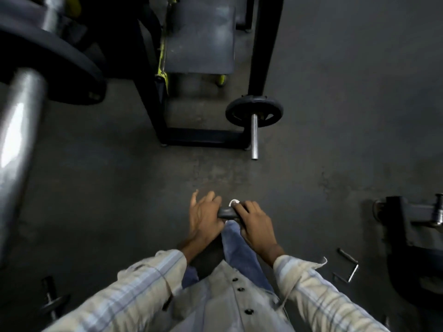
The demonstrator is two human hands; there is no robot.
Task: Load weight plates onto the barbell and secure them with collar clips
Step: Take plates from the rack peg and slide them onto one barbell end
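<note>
Fingers [242,207] of the right hand [255,225] curl over the top edge of a small dark plate [226,212], gripping it, while the left hand [206,216] presses flat against the plate's other end with its fingers spread and partly loose. Most of the plate is hidden behind the two hands, so only a short dark strip of its rim shows, and its size is hard to judge. Something pale and rounded [234,202] peeks out just above the plate; what it is cannot be told. Striped sleeves [134,291] and a buttoned shirt fill the bottom of the view, with a blue-jeaned leg below the hands. At upper left a barbell sleeve [18,130] looms large and blurred, already carrying a big dark plate [57,61], both cut off by the frame edge. Further off, another plate [254,110] sits on a steel peg [254,136] at the foot of a black rack [153,97]. Bent metal pins [348,267] lie on the floor at right, near a dark machine base [407,226] that is cropped. The floor [347,104] is dark grey, scuffed and dimly lit.
</note>
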